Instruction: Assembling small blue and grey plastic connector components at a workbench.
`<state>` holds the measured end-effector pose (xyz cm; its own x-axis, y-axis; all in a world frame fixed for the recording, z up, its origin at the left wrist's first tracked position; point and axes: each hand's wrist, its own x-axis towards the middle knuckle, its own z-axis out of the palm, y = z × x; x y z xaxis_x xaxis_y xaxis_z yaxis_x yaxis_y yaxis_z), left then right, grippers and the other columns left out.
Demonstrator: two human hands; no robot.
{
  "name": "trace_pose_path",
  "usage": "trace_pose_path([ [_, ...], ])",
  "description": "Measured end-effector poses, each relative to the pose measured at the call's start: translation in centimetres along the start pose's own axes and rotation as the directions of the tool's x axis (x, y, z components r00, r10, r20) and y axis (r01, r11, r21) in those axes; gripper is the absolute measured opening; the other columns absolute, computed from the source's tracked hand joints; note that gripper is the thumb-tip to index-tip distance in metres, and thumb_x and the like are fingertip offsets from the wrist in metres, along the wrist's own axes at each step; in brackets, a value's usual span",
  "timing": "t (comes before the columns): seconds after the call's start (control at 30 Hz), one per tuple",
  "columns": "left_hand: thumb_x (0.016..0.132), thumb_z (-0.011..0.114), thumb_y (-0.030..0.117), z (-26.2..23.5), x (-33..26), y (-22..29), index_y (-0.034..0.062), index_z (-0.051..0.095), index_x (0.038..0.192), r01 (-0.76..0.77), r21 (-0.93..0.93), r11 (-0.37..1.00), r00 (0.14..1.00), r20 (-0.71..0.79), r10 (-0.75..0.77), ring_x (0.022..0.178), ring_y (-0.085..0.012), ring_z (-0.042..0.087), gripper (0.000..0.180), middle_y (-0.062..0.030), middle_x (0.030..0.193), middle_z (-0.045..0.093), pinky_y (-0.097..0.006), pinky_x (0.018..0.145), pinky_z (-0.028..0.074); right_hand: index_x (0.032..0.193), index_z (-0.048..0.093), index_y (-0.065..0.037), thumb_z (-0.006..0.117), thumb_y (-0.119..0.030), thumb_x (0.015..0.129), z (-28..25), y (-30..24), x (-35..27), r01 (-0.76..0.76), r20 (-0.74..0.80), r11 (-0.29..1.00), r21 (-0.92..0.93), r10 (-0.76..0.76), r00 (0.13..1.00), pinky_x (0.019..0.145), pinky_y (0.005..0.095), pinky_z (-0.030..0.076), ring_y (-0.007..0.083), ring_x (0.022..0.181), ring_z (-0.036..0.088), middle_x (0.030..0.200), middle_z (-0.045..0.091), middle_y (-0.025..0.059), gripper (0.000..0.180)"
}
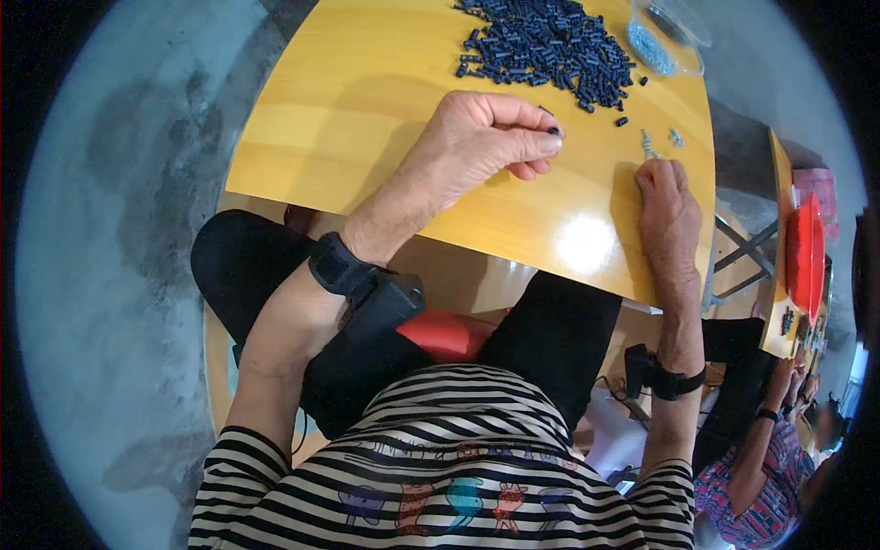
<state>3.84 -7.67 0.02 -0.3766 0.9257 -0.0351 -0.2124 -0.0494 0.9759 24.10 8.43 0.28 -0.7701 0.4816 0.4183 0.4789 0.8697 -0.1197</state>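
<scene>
My left hand (500, 137) is over the table, its thumb and forefinger pinching a small black plastic piece (553, 131). Most of that piece is hidden by the fingertips. Close to the table's right edge, my right hand (669, 202) is closed with its fingers bent down toward the tabletop. Whatever its fingertips may hold is hidden. Just beyond them lie several tiny silvery metal pieces (676, 137), too small to tell whether screws or springs. A large heap of small black plastic pieces (550, 50) spreads across the far part of the yellow table (330, 119).
A clear round tub (694, 66) with many tiny silvery pieces stands at the far right corner. A red stool (446, 335) shows below the table. At the right, another person (765, 467) sits by a second table (777, 339) bearing a red basin (805, 257).
</scene>
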Motion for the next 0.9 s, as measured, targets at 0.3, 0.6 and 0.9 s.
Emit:
trace_pose_path([
  [0.3, 0.08, 0.07, 0.01, 0.3, 0.2, 0.1, -0.0032, 0.067, 0.095, -0.08, 0.148, 0.986, 0.996, -0.025, 0.085, 0.064, -0.0082, 0.061, 0.02, -0.0058, 0.074, 0.067, -0.02, 0.06, 0.049, 0.086, 0.053, -0.009, 0.055, -0.009, 0.085, -0.1, -1.5, 0.5, -0.018, 0.003, 0.999, 0.04, 0.018, 1.0, 0.064, 0.0419, 0.047, 0.0344, 0.075, 0.059, 0.083, 0.057, 0.0116, 0.002],
  [0.6, 0.077, 0.072, 0.009, -0.2, 0.7, -1.1, 0.0005, 0.069, 0.092, -0.088, 0.168, 0.982, 0.994, -0.047, 0.097, 0.062, -0.0065, 0.061, 0.018, -0.0047, 0.073, 0.067, -0.019, 0.054, 0.047, 0.088, 0.06, -0.008, 0.06, -0.01, 0.084, 0.4, -1.5, 0.7, -0.02, -0.076, 0.992, 0.128, 0.03, 0.997, 0.066, 0.0361, 0.049, 0.0312, 0.075, 0.061, 0.082, 0.059, 0.0115, 0.004],
  [0.9, 0.077, 0.072, 0.008, 0.0, 0.8, -1.2, -0.001, 0.069, 0.092, -0.114, 0.24, 0.964, 0.99, -0.053, 0.13, 0.06, -0.0063, 0.06, 0.018, -0.0046, 0.071, 0.067, -0.02, 0.052, 0.048, 0.088, 0.06, -0.004, 0.061, -0.007, 0.083, 0.2, -1.2, 0.5, -0.019, -0.1, 0.981, 0.194, 0.039, 0.994, 0.065, 0.0355, 0.048, 0.0285, 0.074, 0.062, 0.078, 0.059, 0.0122, 0.006],
])
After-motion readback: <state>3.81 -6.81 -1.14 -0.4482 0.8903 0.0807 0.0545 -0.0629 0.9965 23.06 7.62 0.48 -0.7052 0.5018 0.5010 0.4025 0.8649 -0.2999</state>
